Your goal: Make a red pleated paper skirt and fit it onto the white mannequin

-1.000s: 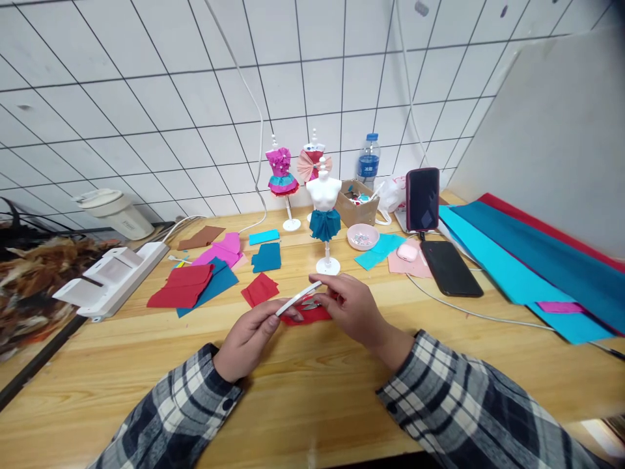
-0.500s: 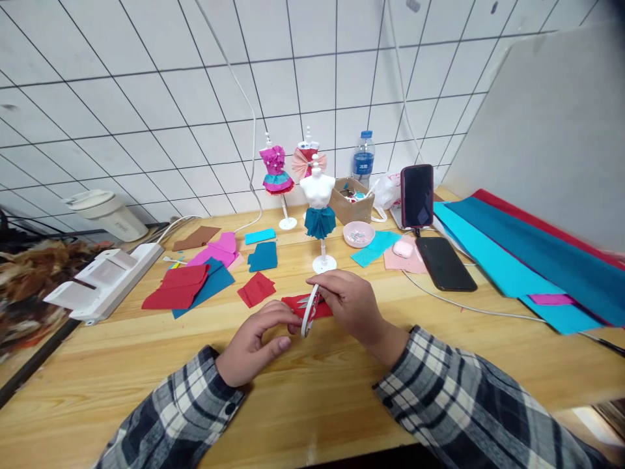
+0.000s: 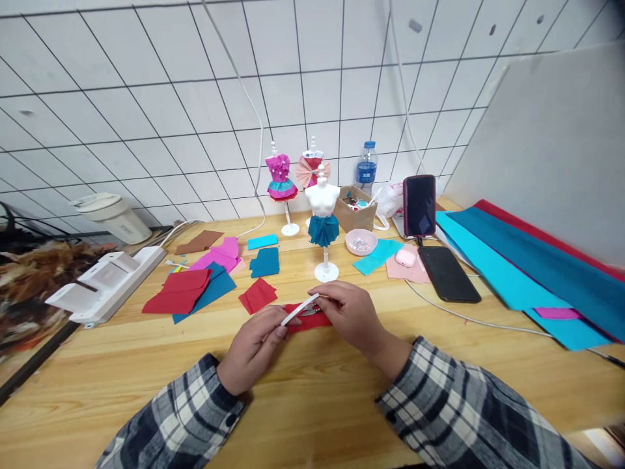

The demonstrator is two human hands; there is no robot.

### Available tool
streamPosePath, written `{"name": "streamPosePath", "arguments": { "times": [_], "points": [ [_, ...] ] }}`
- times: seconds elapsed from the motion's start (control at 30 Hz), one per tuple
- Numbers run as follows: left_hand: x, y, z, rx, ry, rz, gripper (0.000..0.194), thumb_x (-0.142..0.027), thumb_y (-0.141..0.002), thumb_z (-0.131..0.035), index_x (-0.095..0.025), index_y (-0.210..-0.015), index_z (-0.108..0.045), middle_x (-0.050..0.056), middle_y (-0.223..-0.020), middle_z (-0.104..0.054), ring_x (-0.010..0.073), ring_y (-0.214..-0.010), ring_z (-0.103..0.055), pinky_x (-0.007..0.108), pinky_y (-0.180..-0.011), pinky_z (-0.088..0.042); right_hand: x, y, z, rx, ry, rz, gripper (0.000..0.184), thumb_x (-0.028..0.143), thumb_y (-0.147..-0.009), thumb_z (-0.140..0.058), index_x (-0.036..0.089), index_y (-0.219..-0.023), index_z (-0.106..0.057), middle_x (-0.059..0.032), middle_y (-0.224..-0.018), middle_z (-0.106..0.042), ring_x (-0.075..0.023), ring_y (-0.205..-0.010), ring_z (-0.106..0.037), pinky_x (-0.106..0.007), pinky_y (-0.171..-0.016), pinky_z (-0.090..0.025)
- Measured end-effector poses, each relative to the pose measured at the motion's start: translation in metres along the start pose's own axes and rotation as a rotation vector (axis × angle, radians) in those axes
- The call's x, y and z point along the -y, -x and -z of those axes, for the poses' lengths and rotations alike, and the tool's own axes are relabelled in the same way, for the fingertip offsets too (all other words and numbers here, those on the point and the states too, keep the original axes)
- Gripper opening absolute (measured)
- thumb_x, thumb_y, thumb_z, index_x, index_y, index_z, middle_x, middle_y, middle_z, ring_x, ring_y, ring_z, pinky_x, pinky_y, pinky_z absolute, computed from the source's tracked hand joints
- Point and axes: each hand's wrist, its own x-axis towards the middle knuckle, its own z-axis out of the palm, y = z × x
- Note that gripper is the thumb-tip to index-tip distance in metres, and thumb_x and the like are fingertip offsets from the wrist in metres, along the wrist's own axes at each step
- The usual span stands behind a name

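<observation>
A thin white ring, seen edge-on and looking like a roll of narrow tape, is held between my two hands. My left hand pinches its lower left end between thumb and fingers. At the upper right end, the fingers of my right hand close on it. Beneath lies a piece of red crepe paper, with grey metal blades, apparently scissors, on top and partly covered by my hands. Just beyond stands a small white dress form in a teal skirt.
Two dressed mini forms, one in a magenta dress, stand behind. Around them are a cardboard box, pink bowl, water bottle and phone. Red paper and a power strip lie left; long teal sheets lie right.
The white roll has turned from steep to a shallower slant. My left fingers, spread earlier, have closed on its lower end. The view has tipped slightly upward.
</observation>
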Motion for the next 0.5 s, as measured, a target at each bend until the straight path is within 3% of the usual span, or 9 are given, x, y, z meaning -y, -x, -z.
{"name": "streamPosePath", "arguments": {
  "times": [0.2,0.37,0.5],
  "points": [
    [0.004,0.0,0.004,-0.048,-0.13,-0.004,0.022,-0.019,-0.1,-0.038,-0.018,-0.101,-0.06,0.002,-0.081,-0.058,0.0155,-0.082,-0.054,0.026,-0.08,-0.043,-0.004,0.001,-0.001,0.063,-0.005,0.011,0.014,0.019,-0.088,-0.061,0.023,-0.095,-0.072,-0.0029,-0.092,-0.076,-0.0181,-0.085,-0.068,-0.031,-0.077,-0.052],
    [0.006,0.001,0.005,-0.055,-0.232,-0.061,0.021,-0.013,-0.098,-0.039,-0.018,-0.106,-0.058,0.003,-0.088,-0.061,0.0162,-0.086,-0.054,0.029,-0.085,-0.043,0.007,0.001,0.005,0.076,-0.051,0.221,0.029,0.022,-0.086,-0.064,0.021,-0.115,-0.065,-0.006,-0.108,-0.074,-0.0199,-0.096,-0.066,-0.036,-0.085,-0.05],
    [0.008,0.001,0.006,-0.047,-0.286,-0.118,0.02,-0.013,-0.096,-0.041,-0.018,-0.104,-0.059,0.003,-0.084,-0.06,0.0167,-0.082,-0.053,0.033,-0.087,-0.043,0.018,0.002,0.009,0.001,-0.01,0.312,0.029,0.018,-0.087,-0.061,0.022,-0.116,-0.063,-0.0076,-0.114,-0.071,-0.0196,-0.102,-0.064,-0.037,-0.088,-0.05]
  ]
}}
